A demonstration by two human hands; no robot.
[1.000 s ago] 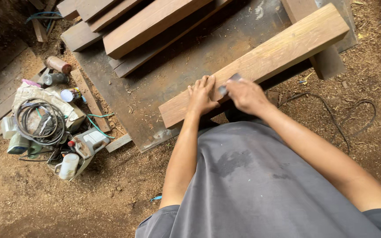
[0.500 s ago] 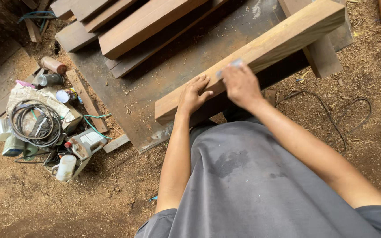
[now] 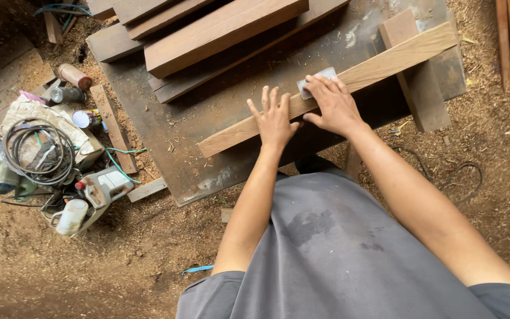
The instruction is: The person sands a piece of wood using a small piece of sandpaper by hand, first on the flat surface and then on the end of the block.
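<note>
Pale wooden plank lies diagonally across the dark surface, its near end toward lower left and its far end resting over an upright wooden block at upper right. The right hand is pressed flat on a small grey sanding pad sitting on the plank's top face, fingers spread over the pad, so it is bearing down on it rather than gripping around it. The left hand is open, fingers splayed, palm down on the plank just beside the right hand, touching the wood and apparently holding it steady. The hands are near each other but not touching. My read: the step in hand is sanding the top face, about mid-length of the plank. A further stroke along the grain would call for even downward pressure from the right hand while the left keeps the plank from sliding on the block; the far end overhangs, so it could tip or shift if pushed hard. Dark stacked boards lie behind on the surface, well apart from the hands. On the sawdust floor to the left: a coiled cable, a white bottle, cans and scraps, none within reach of the work.
</note>
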